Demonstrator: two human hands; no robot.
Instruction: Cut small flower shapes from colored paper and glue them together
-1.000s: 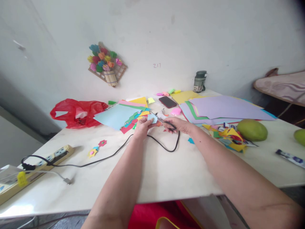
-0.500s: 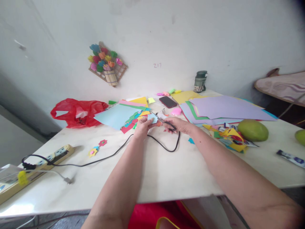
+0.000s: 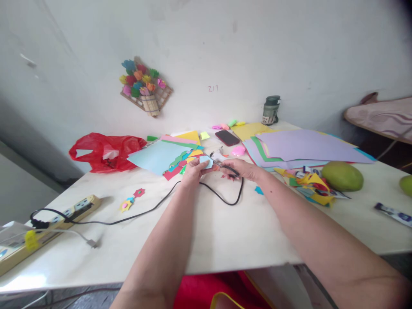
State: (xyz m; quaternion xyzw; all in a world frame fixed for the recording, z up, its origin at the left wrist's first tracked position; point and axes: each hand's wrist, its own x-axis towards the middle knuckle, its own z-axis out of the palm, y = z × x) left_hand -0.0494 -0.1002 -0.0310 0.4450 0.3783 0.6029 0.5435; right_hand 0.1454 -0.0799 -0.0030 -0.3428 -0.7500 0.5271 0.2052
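Between its fingers my left hand (image 3: 192, 171) pinches a small light-blue piece of paper (image 3: 206, 162). My right hand (image 3: 240, 168) is closed round the dark handles of a pair of scissors (image 3: 229, 168), whose blades point left and lie against the paper. Just beyond my hands lie coloured paper strips and cutouts (image 3: 180, 164). A black cord (image 3: 222, 198) runs across the table below my hands. To the left rest a red paper flower (image 3: 139, 192) and a yellow one (image 3: 125, 206). One small blue cutout (image 3: 259, 190) lies by my right forearm.
Coloured sheets (image 3: 299, 143) are stacked at the right, with paper scraps (image 3: 317, 187) and a green fruit (image 3: 342, 176) nearer. A phone (image 3: 227, 137) and a bottle (image 3: 271, 110) stand farther back. At left are a red plastic bag (image 3: 106, 150) and a power strip (image 3: 86, 205).
The scissor blades have shifted slightly in angle at the light-blue paper. Both hands stay in nearly the same place, and the rest of the table looks the same.
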